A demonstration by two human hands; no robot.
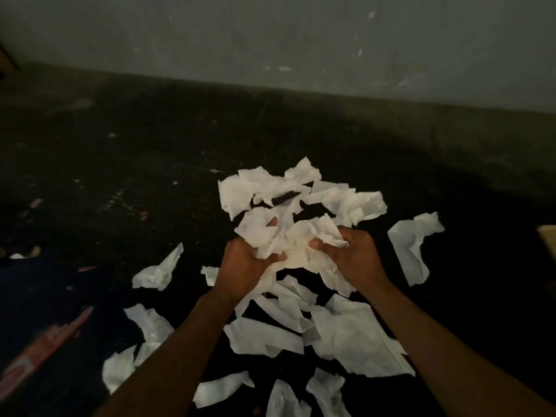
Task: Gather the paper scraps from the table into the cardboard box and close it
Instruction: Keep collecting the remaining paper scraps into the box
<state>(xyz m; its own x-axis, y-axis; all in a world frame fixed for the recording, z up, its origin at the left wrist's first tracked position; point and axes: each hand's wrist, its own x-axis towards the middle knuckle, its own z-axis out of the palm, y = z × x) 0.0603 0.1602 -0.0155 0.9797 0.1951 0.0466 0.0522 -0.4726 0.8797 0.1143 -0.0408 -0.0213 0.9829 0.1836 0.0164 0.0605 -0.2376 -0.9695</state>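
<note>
Though dim, fingers (272,221) around scraps (296,242).

- No readable text, labels, brands or numbers anywhere.
- Red strip (45,346) at lower left carries pale markings, too blurred to read.
- Paper scraps (346,335) are blank white.

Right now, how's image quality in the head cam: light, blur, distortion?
Head view: dim, the dark table nearly swallows detail; the white paper scraps stand out brightly without glare. Soft blur on both hands, left hand and right hand, and on the red item at the left edge. Wide-angle bend shows in the wall line.
</note>
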